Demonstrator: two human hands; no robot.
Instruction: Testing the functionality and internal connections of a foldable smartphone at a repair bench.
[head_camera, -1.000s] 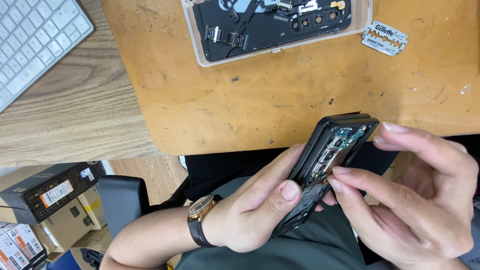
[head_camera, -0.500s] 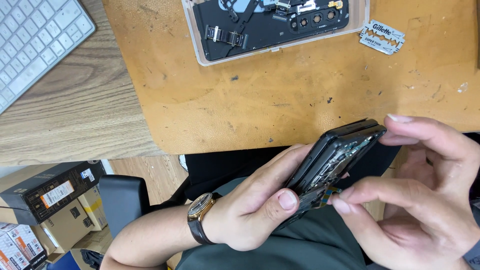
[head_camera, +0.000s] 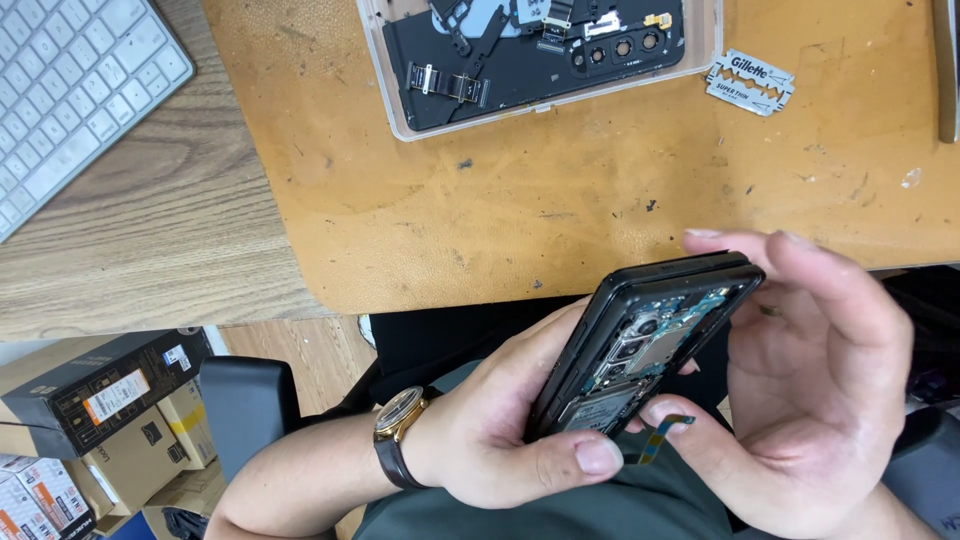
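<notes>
The left hand clasps the opened phone above the lap; the right hand pinches its flex ribbon. On the counter: parts tray, razor blade, keyboard.

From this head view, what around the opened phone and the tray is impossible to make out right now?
- Opened phone: its lower end is covered by the left hand and the far side by the right hand.
- Small flat cable: whether it is joined to the phone is too small to tell.
- Tray: its upper part is cut off by the top edge.
- Metal tool: cut off by the right edge.
</notes>
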